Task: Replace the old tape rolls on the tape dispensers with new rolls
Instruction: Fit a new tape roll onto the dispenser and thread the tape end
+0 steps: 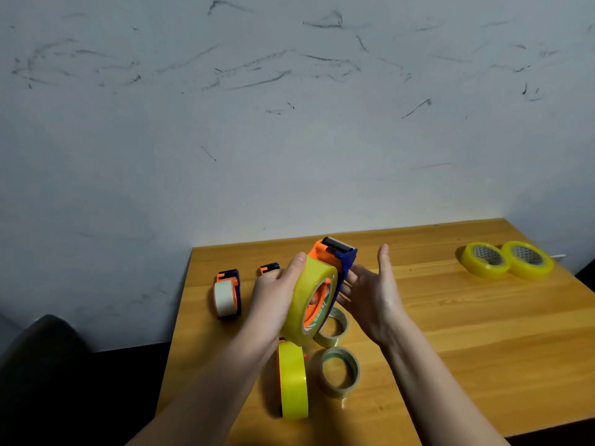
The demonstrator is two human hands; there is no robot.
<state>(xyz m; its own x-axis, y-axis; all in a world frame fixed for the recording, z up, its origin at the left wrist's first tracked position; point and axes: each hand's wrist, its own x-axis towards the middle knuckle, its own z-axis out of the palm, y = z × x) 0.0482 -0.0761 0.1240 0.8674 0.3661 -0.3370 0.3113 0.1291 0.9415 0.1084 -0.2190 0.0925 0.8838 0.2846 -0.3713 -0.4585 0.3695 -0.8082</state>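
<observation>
My left hand (273, 300) grips a full yellow tape roll (306, 300) that sits on an orange and blue tape dispenser (335, 255), held above the wooden table (467, 349). My right hand (376, 294) touches the dispenser's blue side with fingers spread. Below them lie two nearly used-up thin rolls (335, 326) (341, 370) and a dispenser with a full yellow roll (293, 381). At the left stands a dispenser holding a whitish roll (227, 296). Another dispenser (269, 269) is mostly hidden behind my left hand.
Two full yellow rolls (483, 259) (528, 259) lie flat at the table's far right. A scuffed white wall (289, 123) rises behind the table. A dark chair back (42, 349) stands at the lower left, off the table's left edge.
</observation>
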